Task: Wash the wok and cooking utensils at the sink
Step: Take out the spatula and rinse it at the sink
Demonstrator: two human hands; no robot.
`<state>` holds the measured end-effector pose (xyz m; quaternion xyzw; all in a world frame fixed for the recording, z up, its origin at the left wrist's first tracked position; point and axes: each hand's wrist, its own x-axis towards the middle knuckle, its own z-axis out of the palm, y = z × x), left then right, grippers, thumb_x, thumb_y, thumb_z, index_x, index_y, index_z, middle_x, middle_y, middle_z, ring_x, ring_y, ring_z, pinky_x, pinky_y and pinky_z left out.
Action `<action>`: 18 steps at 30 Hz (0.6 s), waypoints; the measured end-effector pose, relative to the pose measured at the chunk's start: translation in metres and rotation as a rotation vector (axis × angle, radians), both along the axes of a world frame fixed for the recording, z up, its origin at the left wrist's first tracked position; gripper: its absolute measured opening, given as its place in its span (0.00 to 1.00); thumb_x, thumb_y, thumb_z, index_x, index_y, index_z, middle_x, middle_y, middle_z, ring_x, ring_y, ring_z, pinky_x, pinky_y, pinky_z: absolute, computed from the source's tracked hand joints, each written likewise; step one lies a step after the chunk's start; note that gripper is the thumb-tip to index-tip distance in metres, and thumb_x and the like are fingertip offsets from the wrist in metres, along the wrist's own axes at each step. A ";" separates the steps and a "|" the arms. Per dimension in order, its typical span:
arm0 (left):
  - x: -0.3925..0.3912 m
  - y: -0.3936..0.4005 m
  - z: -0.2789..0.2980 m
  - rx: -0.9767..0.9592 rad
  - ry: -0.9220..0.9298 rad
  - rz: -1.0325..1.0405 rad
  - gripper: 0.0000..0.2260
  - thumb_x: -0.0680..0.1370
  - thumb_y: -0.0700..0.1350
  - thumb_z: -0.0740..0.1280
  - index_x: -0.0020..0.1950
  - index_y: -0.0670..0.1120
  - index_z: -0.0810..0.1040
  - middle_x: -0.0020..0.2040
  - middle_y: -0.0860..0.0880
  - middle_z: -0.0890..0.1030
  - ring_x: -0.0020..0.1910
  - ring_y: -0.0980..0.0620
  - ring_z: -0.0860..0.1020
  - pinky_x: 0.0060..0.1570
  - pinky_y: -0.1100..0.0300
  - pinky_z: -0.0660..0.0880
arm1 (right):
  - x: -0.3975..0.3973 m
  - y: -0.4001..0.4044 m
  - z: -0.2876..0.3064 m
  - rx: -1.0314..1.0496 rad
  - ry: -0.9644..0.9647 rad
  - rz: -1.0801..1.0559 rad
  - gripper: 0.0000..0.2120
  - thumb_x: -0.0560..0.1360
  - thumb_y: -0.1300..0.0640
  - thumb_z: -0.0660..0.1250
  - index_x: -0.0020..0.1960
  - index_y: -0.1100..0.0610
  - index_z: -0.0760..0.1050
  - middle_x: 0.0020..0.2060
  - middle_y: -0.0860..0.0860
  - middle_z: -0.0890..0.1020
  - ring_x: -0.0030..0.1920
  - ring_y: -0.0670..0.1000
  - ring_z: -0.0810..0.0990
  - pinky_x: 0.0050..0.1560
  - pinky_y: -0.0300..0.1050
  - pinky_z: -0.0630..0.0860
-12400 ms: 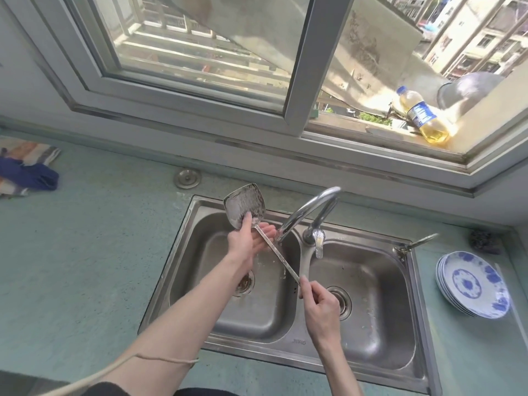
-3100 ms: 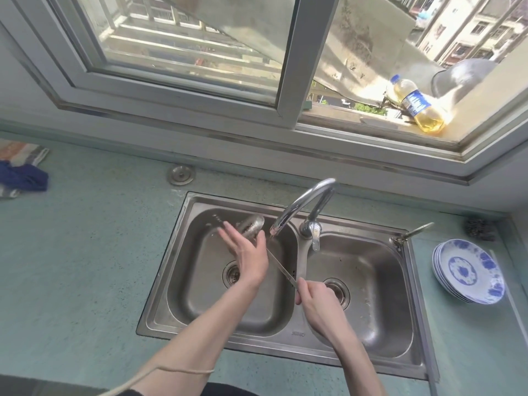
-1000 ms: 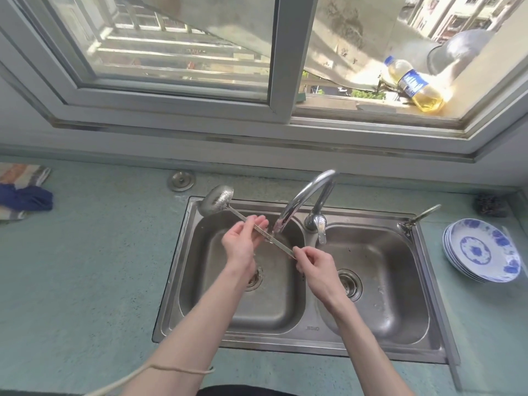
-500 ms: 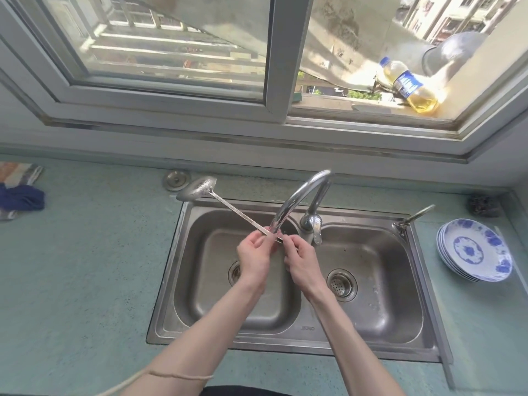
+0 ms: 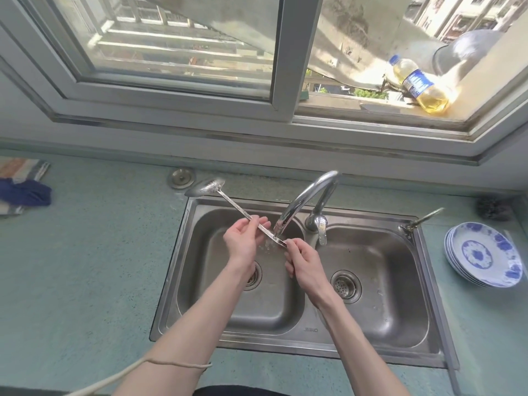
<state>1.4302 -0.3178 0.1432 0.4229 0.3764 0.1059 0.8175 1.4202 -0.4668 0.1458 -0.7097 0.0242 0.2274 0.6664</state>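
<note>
A metal spatula (image 5: 228,200) stretches over the left basin of the steel double sink (image 5: 183,252), its blade up over the counter at the sink's back left corner. My left hand (image 5: 243,241) grips the middle of the handle. My right hand (image 5: 303,258) pinches the handle's end. Water from the curved faucet (image 5: 308,198) runs onto the handle between my hands. A dark wok (image 5: 468,50) stands outside on the window ledge.
A stack of blue-patterned plates (image 5: 483,255) sits on the counter right of the sink, with a dark scrubber (image 5: 491,207) behind it. A sink stopper (image 5: 181,178) lies behind the left basin. Cloths (image 5: 23,190) lie far left. An oil bottle (image 5: 420,84) rests on the ledge.
The spatula's handle has slid so the water now strikes it near its end. My hands have moved a little apart along the handle.
</note>
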 end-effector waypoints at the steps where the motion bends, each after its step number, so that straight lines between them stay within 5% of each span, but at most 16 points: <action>1: -0.001 0.000 0.000 0.025 -0.003 -0.007 0.03 0.80 0.35 0.70 0.52 0.36 0.78 0.51 0.37 0.86 0.46 0.47 0.87 0.51 0.54 0.84 | 0.002 0.002 0.000 -0.035 -0.016 0.011 0.12 0.86 0.56 0.62 0.45 0.59 0.74 0.30 0.47 0.72 0.28 0.47 0.67 0.30 0.40 0.63; 8: -0.004 0.006 -0.001 0.098 -0.037 0.040 0.06 0.79 0.30 0.69 0.55 0.36 0.78 0.54 0.37 0.84 0.49 0.48 0.86 0.51 0.56 0.83 | 0.022 0.021 -0.006 -0.196 -0.065 0.070 0.09 0.79 0.51 0.72 0.46 0.57 0.83 0.37 0.53 0.85 0.34 0.46 0.76 0.37 0.43 0.73; 13: 0.005 0.013 0.009 0.075 -0.059 0.154 0.06 0.80 0.30 0.68 0.55 0.37 0.77 0.53 0.40 0.85 0.50 0.47 0.86 0.54 0.56 0.83 | 0.027 0.036 -0.006 0.216 0.178 -0.114 0.08 0.79 0.60 0.73 0.55 0.62 0.84 0.42 0.54 0.87 0.38 0.46 0.81 0.42 0.38 0.78; 18: 0.005 0.018 0.009 0.107 -0.062 0.172 0.08 0.80 0.30 0.67 0.58 0.36 0.78 0.52 0.40 0.85 0.50 0.47 0.86 0.55 0.55 0.83 | 0.028 0.049 -0.010 0.148 0.144 -0.129 0.03 0.78 0.61 0.74 0.49 0.55 0.84 0.36 0.47 0.82 0.34 0.44 0.76 0.36 0.35 0.74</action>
